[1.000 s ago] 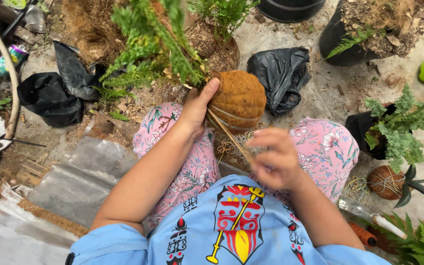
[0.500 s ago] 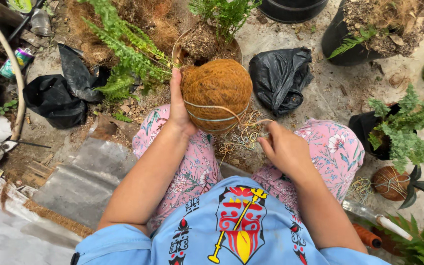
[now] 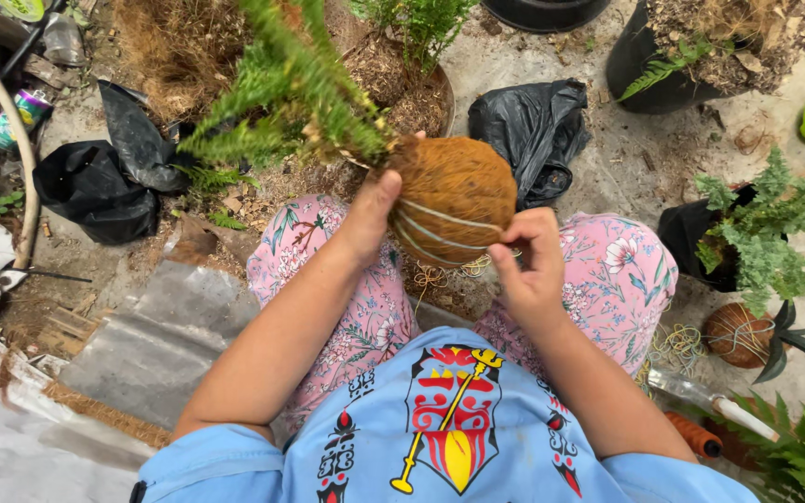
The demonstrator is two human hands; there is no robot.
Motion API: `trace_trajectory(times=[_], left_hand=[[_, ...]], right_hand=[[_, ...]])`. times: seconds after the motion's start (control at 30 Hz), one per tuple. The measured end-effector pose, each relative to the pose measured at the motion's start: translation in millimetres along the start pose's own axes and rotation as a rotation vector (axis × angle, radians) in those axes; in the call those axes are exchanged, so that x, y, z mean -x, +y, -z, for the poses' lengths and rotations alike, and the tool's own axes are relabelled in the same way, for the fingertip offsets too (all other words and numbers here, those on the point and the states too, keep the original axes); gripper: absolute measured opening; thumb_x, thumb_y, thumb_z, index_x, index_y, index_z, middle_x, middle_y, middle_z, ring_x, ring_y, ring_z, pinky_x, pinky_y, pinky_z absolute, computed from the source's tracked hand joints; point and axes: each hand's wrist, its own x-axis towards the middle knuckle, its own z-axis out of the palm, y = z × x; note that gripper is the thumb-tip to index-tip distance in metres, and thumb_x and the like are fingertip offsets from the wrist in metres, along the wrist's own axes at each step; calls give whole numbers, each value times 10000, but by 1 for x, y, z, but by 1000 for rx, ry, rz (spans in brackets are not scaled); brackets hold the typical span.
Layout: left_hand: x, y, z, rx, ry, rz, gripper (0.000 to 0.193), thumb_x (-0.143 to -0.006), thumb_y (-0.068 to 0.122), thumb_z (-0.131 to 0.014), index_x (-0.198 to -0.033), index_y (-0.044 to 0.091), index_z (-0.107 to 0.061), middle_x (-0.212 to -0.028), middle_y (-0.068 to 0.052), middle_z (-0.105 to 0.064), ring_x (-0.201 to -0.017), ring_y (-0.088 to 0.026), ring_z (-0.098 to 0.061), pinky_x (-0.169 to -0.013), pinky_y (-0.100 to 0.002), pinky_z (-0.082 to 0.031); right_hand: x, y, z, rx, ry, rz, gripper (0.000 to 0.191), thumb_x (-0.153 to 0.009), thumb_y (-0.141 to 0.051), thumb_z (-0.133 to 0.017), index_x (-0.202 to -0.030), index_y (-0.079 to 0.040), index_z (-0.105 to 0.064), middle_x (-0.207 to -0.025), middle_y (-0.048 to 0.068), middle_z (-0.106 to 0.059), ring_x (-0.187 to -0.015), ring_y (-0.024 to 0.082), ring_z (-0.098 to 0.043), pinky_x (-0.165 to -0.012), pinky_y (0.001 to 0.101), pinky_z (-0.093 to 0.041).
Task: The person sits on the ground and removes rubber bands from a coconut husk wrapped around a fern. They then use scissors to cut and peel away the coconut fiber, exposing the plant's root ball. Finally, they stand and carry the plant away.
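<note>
Coir ball point(image 3: 454, 191) between both hands — left hand point(image 3: 372, 216) gripping its side, right hand point(image 3: 525, 263) pinching its twine point(image 3: 444, 228).

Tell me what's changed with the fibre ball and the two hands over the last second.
The brown fibre ball has been turned so the fern now sticks out to the left. More turns of twine lie around it. The right hand has moved up from the lap to touch the ball's lower right. The left hand still holds its left side. Bags and pots around have not moved.
</note>
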Motion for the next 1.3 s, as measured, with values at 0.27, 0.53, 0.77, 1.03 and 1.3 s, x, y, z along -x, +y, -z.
trace_trajectory(times=[0.27,0.53,0.77,1.03,1.3], left_hand=[[10,-8,2,-483,-2,256,875,-754,515,-822,-1400,-15,-563,-1242,-190,-661,-1127,-303,-640,-982,-422,-536],[1,-4,-4,-98,-71,172,981,-728,498,-863,-1474,23,-439,-1392,-159,-621,-1314,-292,-599,-1143,-430,-462],[-3,-4,-6,269,-77,332,846,-810,490,-824,-1424,-2,-512,-1330,-162,-647,-1216,-264,-635,-1038,-402,-536],[-8,5,-9,1,258,136,743,-799,437,-821,-1360,24,-562,-1315,-160,-652,-1220,-280,-630,-1052,-431,-513],[-10,19,13,522,295,231,779,-851,618,-679,-1376,51,-579,-1344,-180,-664,-1242,-313,-646,-1058,-490,-535]], right_hand=[[1,32,33,-623,237,-239,76,-1096,-146,-560,-1103,-91,-508,-1122,46,-535,-969,107,-509,-908,269,-440],[9,46,34,-870,71,-625,123,-1081,-172,-558,-1154,-85,-509,-1089,29,-624,-1010,128,-616,-912,301,-507],[1,45,42,-764,39,-610,128,-1069,-182,-606,-1097,-71,-548,-1075,49,-630,-951,150,-594,-857,321,-495],[-19,-3,58,-1028,-65,-133,176,-998,-244,-637,-945,-129,-515,-755,18,-556,-855,166,-626,-874,348,-499],[-18,14,55,241,-152,-530,115,-1018,-162,-619,-1011,-57,-572,-709,53,-551,-609,177,-499,-544,339,-405]])
